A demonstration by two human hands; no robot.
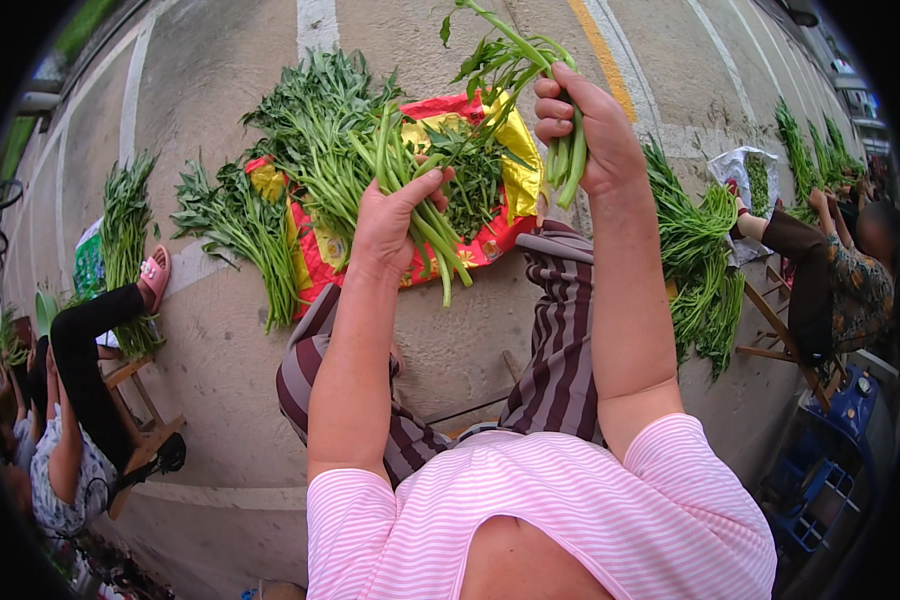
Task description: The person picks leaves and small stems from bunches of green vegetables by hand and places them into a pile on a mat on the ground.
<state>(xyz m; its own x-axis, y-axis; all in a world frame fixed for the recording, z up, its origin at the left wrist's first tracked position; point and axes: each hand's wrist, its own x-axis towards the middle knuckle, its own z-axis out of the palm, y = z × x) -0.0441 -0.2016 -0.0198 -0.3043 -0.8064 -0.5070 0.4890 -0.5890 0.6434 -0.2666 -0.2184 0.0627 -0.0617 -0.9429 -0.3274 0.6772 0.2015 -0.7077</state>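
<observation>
My left hand [388,222] is closed round a bunch of thick pale-green stems [440,240] of leafy greens that look like water spinach. Higher and to the right, my right hand [595,130] grips a few more long stems [507,38], their cut ends pointing down and their leaves hanging to the left. Below both hands a red and yellow plastic sheet [522,165] lies on the ground in front of my knees. A large heap of greens [320,105] covers its left and far side. Shorter leafy pieces [478,190] lie on the sheet between my hands.
Another bundle of greens [250,220] overlaps the sheet's left edge. Long piles [695,240] lie to the right, near a white bag [760,165]. People sit on wooden seats at both sides, with a pink sandal [155,275] at left. A blue vehicle-like object [820,470] stands lower right.
</observation>
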